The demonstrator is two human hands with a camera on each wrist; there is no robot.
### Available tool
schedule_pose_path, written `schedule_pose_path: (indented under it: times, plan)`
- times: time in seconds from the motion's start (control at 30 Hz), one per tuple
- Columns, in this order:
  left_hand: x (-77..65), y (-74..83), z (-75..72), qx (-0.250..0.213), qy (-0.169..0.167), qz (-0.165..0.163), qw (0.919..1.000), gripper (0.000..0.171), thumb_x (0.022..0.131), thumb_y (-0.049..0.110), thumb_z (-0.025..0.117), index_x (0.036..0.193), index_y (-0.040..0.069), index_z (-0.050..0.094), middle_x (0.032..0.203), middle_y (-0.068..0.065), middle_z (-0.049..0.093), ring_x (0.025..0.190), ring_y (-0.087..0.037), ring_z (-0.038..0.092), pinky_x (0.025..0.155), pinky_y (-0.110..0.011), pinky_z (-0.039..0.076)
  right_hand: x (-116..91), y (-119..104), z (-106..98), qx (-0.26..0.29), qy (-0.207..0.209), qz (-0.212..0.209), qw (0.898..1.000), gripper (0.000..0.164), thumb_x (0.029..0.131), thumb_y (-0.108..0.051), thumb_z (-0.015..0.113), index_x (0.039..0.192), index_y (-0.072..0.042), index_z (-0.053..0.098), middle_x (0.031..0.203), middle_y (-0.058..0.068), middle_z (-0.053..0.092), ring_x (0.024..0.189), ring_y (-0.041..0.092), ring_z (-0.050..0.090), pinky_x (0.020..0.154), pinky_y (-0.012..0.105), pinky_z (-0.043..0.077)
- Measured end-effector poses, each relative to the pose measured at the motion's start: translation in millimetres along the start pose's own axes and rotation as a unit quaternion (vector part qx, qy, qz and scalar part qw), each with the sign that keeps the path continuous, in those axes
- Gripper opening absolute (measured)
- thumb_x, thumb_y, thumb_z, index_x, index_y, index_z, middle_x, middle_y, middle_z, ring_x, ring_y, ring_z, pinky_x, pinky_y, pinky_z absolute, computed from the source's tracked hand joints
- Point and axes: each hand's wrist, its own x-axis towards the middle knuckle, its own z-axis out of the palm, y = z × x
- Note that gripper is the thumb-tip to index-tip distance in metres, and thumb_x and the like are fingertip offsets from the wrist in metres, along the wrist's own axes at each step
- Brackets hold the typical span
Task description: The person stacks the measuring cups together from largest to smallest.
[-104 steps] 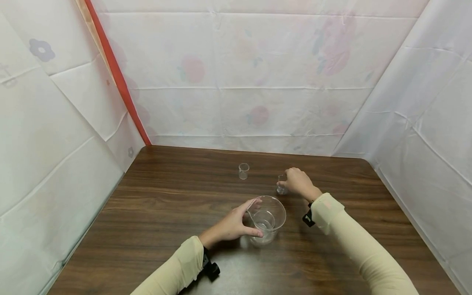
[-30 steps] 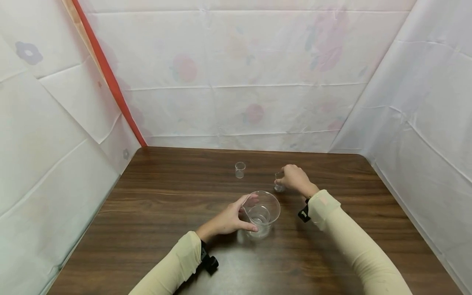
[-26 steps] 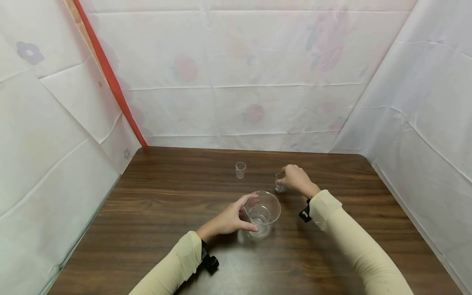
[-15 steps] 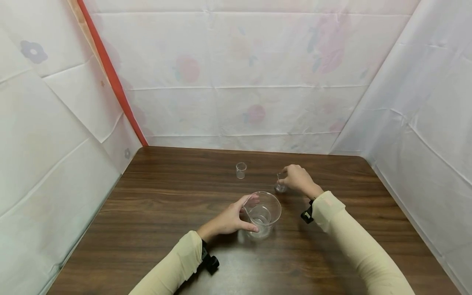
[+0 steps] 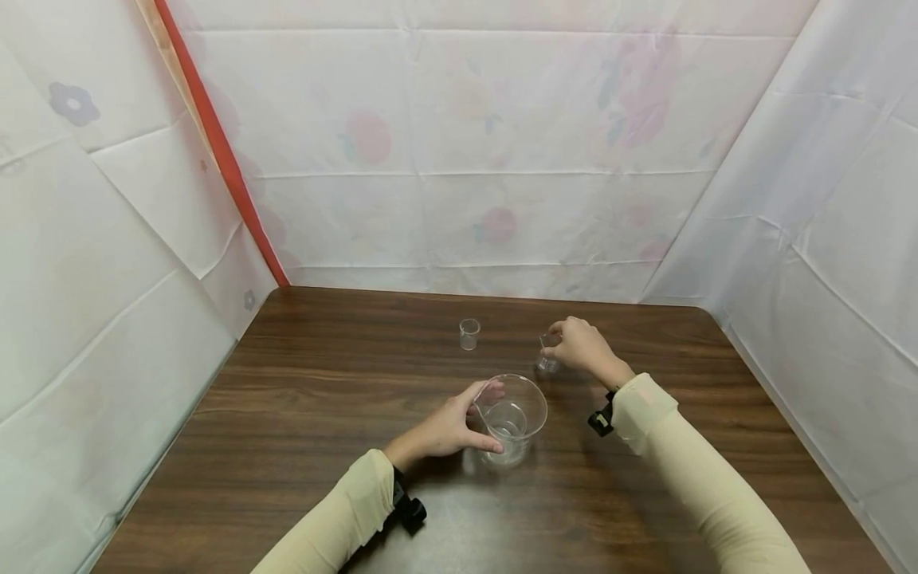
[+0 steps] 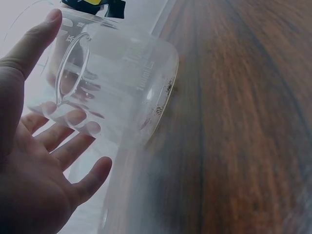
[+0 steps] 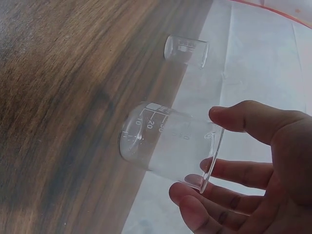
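Observation:
A large clear glass beaker (image 5: pixel 511 426) stands upright on the brown table in the head view. My left hand (image 5: pixel 448 422) holds it from the left, thumb on the near side and fingers round the far side; several fingertips show through the glass in the left wrist view. Farther right, my right hand (image 5: pixel 584 348) pinches a small glass beaker (image 7: pixel 165 144) by its rim between thumb and fingers. White graduation marks show on its side. Whether its base touches the table I cannot tell. Another small beaker (image 5: pixel 469 335) stands apart, farther back and to the left.
The wood-grain table (image 5: pixel 301 383) reaches back to a white floral curtain (image 5: pixel 445 143). More white cloth hangs at the left and right sides. A red strip (image 5: pixel 222 151) runs down the back left corner. Black cameras are strapped to both wrists.
My right hand, with the small beaker, has shifted slightly away in the head view. My left hand keeps its hold on the large beaker. The far small beaker stays in place.

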Motion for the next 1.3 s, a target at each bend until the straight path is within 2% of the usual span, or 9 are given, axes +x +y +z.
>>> schedule_pose_path:
  times: [0.4,0.87,1.3]
  plan:
    - [0.6,0.9,-4.5,-0.002,-0.011,0.001,0.9999,0.086,0.076,0.028,0.085,0.146,0.015,0.037,0.143,-0.004,0.053,0.134,-0.021,0.049,0.105,-0.043,0.043,-5,-8,-11,-0.009,0.021,-0.025,0.999,0.044,0.085,-0.029,0.072,0.118,-0.001,0.067,0.109,0.018,0.064,0.094,0.03,0.063,0.078,0.048,0.051]
    - [0.1,1.0,-3.2,-0.009,-0.015,-0.003,0.9998,0.087,0.076,0.028,0.084,0.147,0.015,0.036,0.145,-0.004,0.052,0.135,-0.02,0.047,0.107,-0.047,0.042,-18,-19,-21,-0.017,0.031,-0.046,0.998,0.046,0.087,-0.029,0.071,0.122,-0.001,0.065,0.112,0.019,0.063,0.097,0.031,0.062,0.077,0.046,0.053]
    - [-0.5,1.5,-2.8,-0.01,-0.016,-0.003,0.9998,0.09,0.076,0.029,0.084,0.149,0.016,0.032,0.145,-0.003,0.051,0.135,-0.02,0.047,0.107,-0.049,0.042,-25,-27,-27,-0.013,0.056,-0.072,0.996,0.041,0.084,-0.026,0.072,0.118,-0.002,0.068,0.102,0.013,0.064,0.086,0.024,0.06,0.07,0.041,0.05]
